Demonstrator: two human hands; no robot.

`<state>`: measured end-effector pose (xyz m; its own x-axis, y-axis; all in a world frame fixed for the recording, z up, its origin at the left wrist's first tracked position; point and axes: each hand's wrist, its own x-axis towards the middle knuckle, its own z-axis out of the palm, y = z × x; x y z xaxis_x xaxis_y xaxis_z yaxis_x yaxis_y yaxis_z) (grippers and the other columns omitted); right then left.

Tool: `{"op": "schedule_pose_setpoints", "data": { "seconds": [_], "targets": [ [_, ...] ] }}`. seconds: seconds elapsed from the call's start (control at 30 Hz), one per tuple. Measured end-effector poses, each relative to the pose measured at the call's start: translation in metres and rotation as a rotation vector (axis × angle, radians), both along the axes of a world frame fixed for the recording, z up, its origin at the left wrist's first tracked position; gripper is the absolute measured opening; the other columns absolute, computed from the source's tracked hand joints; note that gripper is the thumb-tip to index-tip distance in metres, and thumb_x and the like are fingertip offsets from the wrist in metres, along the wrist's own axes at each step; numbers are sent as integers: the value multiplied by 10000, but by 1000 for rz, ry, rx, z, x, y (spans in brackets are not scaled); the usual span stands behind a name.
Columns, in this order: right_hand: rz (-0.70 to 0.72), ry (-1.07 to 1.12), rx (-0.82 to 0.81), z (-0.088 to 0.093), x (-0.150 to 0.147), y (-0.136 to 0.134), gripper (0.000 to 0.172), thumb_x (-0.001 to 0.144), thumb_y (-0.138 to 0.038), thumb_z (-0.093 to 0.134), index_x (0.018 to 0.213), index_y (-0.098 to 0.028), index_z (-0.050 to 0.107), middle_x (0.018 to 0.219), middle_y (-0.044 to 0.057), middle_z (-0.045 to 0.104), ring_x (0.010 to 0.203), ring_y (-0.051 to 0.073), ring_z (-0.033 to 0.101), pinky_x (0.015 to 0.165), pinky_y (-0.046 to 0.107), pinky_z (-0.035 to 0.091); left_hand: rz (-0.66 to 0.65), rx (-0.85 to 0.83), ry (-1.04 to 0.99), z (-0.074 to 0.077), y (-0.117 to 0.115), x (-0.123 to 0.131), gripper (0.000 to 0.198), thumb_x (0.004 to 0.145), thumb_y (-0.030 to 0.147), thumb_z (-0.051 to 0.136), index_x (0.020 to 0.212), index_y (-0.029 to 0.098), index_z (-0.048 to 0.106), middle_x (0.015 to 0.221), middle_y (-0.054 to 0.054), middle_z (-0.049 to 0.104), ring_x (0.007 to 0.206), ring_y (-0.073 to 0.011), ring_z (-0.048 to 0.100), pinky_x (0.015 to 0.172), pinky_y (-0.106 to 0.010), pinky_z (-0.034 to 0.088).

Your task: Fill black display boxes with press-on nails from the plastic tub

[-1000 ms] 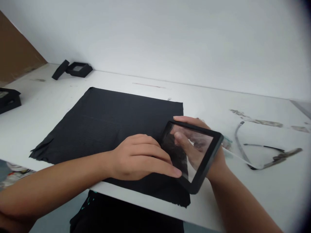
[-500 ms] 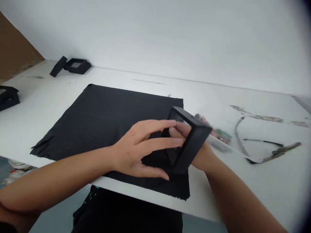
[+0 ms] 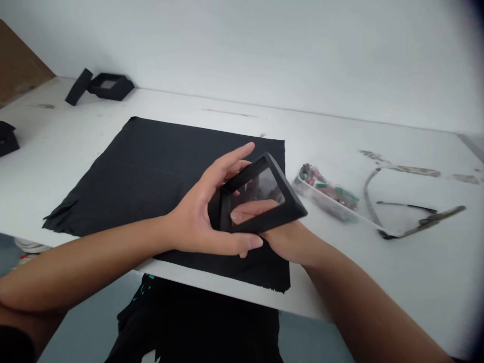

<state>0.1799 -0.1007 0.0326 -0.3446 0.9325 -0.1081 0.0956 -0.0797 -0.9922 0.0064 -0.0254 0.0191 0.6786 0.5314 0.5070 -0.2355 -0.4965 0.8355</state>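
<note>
Tilted above the black cloth point(image 3: 143, 176) is a black box point(image 3: 289, 201) with a clear window in its face. My left hand point(image 3: 198, 214) wraps round the box's left side, its thumb along the lower edge and its fingers reaching behind the far edge. From below and behind, my right hand point(image 3: 285, 239) holds the box. Part of that hand shows through the clear window, while its other fingers are mostly hidden.
To the right lie a clear tray point(image 3: 340, 209) of small wrapped items and a pair of glasses point(image 3: 412, 229). More black boxes point(image 3: 119, 91) stand at the back left, and another dark box point(image 3: 7, 138) at the left edge. A white wall point(image 3: 264, 55) rises behind the table.
The box has turned so its window faces up toward me and has shifted left. My left hand has moved from reaching across the window to gripping the box's side.
</note>
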Motion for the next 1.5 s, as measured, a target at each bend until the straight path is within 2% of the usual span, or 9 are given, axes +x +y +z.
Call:
{"op": "schedule_pose_setpoints", "data": {
  "seconds": [0.2,0.33,0.5,0.77,0.83,0.93,1.07,1.2,1.5],
  "targets": [
    [-295,62,266,1,10,-9,387,1011,-366,419,732,-226,646,623,-10,552,623,151,528,669,316,466,-16,-301,16,-2,-5,-1,896,740,426,843,1469,284,342,1340,-119,532,1169,-249,619,918,-354,592],
    [-268,76,486,4,9,-16,357,992,-486,475,838,-210,641,724,9,575,659,156,529,638,325,448,-105,-511,112,3,-10,-1,919,705,472,851,1423,314,300,1274,-101,525,1121,-254,616,897,-404,559],
    [-297,-28,447,13,0,-18,192,905,-290,636,744,-208,572,703,3,575,648,147,541,634,326,465,-231,-606,208,-1,-6,-2,1042,685,561,848,1493,361,220,1285,-118,522,1190,-315,586,960,-500,527],
    [-330,97,261,13,-1,-17,227,839,-196,644,632,-202,552,617,-28,514,573,121,515,547,288,404,-430,-152,249,-8,5,-6,1560,460,497,981,1579,416,-103,1605,-68,331,1521,-380,291,1259,-548,283],
    [-341,149,203,11,0,-18,243,828,-206,654,611,-204,545,589,-33,495,547,116,487,519,280,369,-379,-82,318,-4,6,-7,1577,434,528,978,1588,393,-89,1657,-83,206,1552,-398,187,1261,-559,281],
    [-333,284,110,8,1,-19,250,840,-259,678,625,-210,560,572,-33,498,516,111,436,485,272,327,-218,93,355,0,7,-7,1491,404,571,967,1598,339,104,1674,-109,95,1564,-440,26,1264,-610,241],
    [-331,377,76,5,1,-21,214,853,-293,705,689,-222,587,620,-23,526,532,118,436,491,279,341,-22,315,177,3,7,-4,1199,491,562,937,1502,280,357,1533,-148,380,1482,-409,303,1240,-582,303],
    [-279,365,97,6,1,-20,189,850,-302,729,724,-228,610,661,-19,568,564,124,493,538,287,414,24,432,114,7,7,-1,1126,508,564,916,1452,225,406,1304,-139,601,1183,-325,597,1085,-499,468],
    [-155,311,147,0,-3,-16,170,818,-205,717,731,-217,571,601,-37,631,494,101,569,457,225,430,12,558,115,8,10,-2,976,584,528,891,1398,212,453,1234,-110,653,1104,-269,632,1029,-449,480]
  ]
}}
